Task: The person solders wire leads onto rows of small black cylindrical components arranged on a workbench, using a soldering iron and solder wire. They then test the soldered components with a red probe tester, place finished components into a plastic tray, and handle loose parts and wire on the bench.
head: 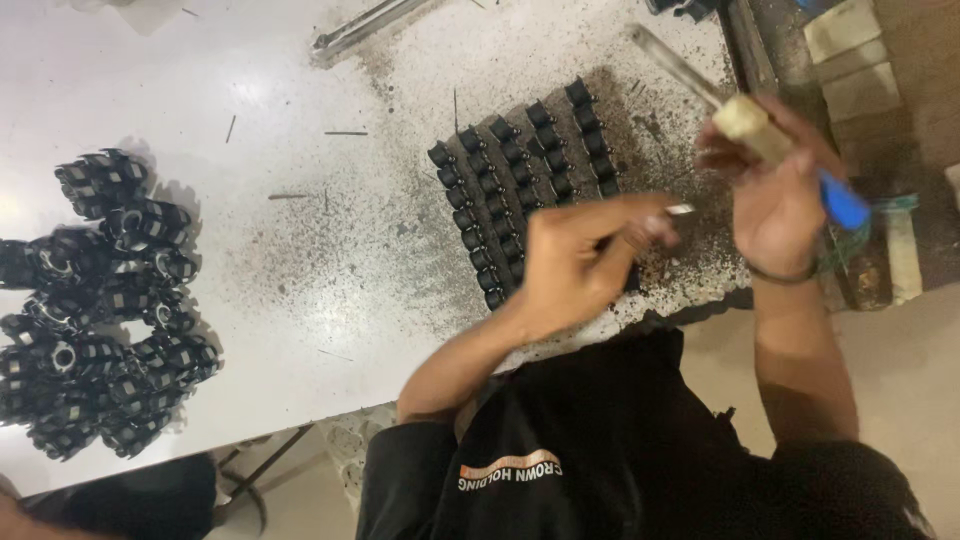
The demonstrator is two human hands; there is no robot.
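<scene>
My left hand (575, 262) hovers over the near edge of the white table (300, 300), its fingers pinched on a small thin metal piece (681, 210). My right hand (775, 195) is raised to its right. It grips a long tool (750, 122) with a metal shaft, a tan wrapped middle and a blue handle end (845, 205). Just beyond my left hand, small black parts (520, 170) stand in several neat rows on the table, amid dark metal dust. Motion blurs both hands.
A heap of larger black round parts (100, 300) lies at the table's left side. A metal bar (360, 25) rests at the far edge. Thin metal slivers are scattered about. Pale blocks (850, 60) and clutter sit at the right.
</scene>
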